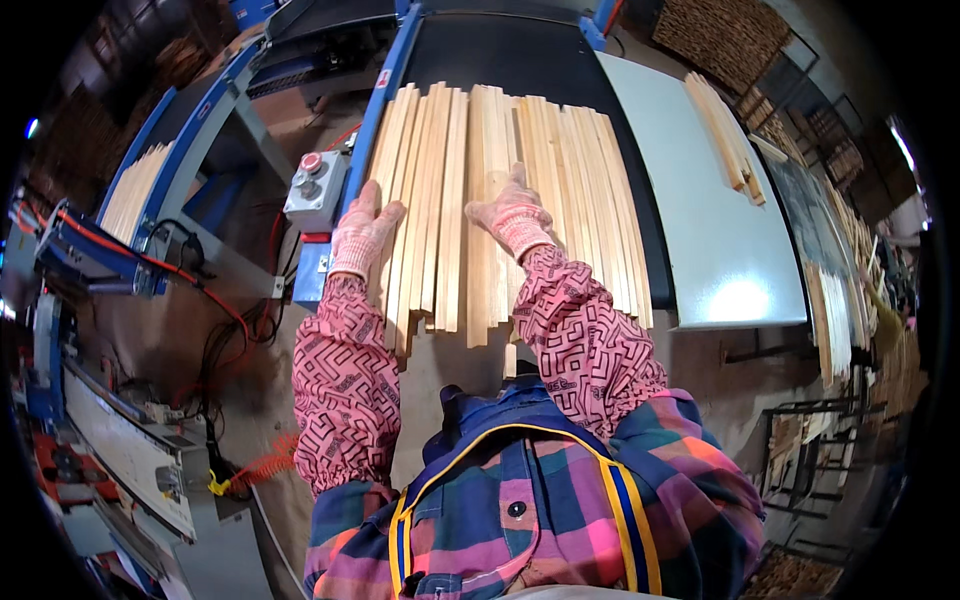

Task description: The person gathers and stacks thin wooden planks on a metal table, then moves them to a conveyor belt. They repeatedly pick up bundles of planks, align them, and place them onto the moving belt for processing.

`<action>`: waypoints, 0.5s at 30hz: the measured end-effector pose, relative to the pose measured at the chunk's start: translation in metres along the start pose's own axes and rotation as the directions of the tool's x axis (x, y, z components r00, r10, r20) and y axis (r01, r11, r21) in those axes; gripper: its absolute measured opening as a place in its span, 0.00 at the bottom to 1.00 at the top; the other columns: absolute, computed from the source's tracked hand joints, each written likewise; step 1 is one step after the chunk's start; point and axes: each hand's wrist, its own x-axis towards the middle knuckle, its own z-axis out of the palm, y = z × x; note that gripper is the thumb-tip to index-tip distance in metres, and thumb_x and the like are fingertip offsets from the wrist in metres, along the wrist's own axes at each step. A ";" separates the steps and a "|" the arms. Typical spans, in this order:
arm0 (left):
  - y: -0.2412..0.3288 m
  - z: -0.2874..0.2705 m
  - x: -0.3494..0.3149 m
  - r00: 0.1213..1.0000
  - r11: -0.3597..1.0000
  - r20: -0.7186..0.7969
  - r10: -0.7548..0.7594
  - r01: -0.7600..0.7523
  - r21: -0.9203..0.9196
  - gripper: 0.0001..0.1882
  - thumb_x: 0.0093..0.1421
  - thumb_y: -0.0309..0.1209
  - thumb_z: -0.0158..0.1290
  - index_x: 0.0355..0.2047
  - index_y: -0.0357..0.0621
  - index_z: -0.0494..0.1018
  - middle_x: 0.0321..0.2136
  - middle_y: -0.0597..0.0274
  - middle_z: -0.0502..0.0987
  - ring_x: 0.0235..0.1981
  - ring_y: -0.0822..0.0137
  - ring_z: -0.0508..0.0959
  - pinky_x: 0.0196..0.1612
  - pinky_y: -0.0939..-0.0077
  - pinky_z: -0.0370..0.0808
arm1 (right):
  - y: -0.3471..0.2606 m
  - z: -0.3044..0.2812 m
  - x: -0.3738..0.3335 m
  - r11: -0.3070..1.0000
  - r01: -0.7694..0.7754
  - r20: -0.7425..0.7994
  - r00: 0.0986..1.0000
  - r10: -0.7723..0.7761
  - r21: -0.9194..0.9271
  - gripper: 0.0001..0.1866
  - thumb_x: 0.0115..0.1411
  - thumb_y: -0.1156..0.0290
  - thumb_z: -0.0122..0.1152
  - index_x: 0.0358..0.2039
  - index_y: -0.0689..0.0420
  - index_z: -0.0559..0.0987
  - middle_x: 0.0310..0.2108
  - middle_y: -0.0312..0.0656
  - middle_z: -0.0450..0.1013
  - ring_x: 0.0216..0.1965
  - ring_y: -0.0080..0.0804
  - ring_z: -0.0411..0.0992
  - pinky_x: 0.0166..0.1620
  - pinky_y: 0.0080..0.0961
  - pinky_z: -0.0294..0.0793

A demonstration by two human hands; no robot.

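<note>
Long pale wooden strips (590,200) lie side by side on a black conveyor belt (490,50), their near ends uneven and jutting past its front edge. A dark narrow gap splits the row left of the middle. My left hand (364,232), in a light knitted glove, rests at the row's left edge, thumb and fingers apart. Gloved the same way, my right hand (514,214) lies across the middle strips with its thumb stretched out to the left. Its fingertips are partly hidden from view. Neither hand visibly grasps a strip.
A grey control box (315,190) with a red button is fixed at the belt's left side. To the right stands a pale smooth table (690,230) bearing a few strips (720,135). Another blue-framed conveyor (190,130) stands left. An orange coiled hose (265,465) hangs lower left.
</note>
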 end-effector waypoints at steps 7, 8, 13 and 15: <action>0.000 0.014 0.005 0.998 0.996 -0.031 0.061 -0.062 -0.059 0.43 0.60 0.56 0.53 0.69 0.48 0.54 0.64 0.45 0.64 0.64 0.48 0.64 0.65 0.61 0.62 | 0.202 -0.060 0.102 0.221 0.525 -0.337 0.761 -0.554 0.822 0.47 0.52 0.50 0.70 0.66 0.59 0.59 0.49 0.48 0.74 0.50 0.43 0.74 0.55 0.40 0.73; -0.005 0.018 0.007 0.996 0.993 -0.052 0.077 -0.081 -0.086 0.43 0.60 0.54 0.53 0.69 0.47 0.54 0.63 0.44 0.64 0.64 0.48 0.65 0.65 0.62 0.62 | 0.230 -0.083 0.110 0.189 0.588 -0.367 0.690 -0.624 0.786 0.46 0.53 0.50 0.70 0.65 0.60 0.61 0.47 0.46 0.75 0.49 0.42 0.75 0.55 0.40 0.74; -0.001 0.001 -0.007 0.997 0.996 -0.033 0.065 -0.067 -0.057 0.42 0.61 0.53 0.53 0.69 0.47 0.54 0.64 0.44 0.63 0.65 0.48 0.64 0.65 0.63 0.62 | 0.238 -0.176 0.055 0.948 0.051 -0.350 0.922 -0.166 -0.315 0.51 0.51 0.47 0.69 0.69 0.55 0.56 0.56 0.56 0.69 0.55 0.48 0.71 0.56 0.38 0.73; -0.002 0.005 -0.002 0.998 0.992 -0.034 0.059 -0.062 -0.109 0.41 0.62 0.52 0.53 0.70 0.49 0.53 0.65 0.45 0.61 0.67 0.50 0.62 0.67 0.65 0.59 | 0.250 -0.162 0.070 0.918 -0.073 -0.228 0.974 -0.020 -0.391 0.53 0.54 0.39 0.63 0.71 0.54 0.52 0.64 0.59 0.61 0.62 0.53 0.65 0.62 0.40 0.67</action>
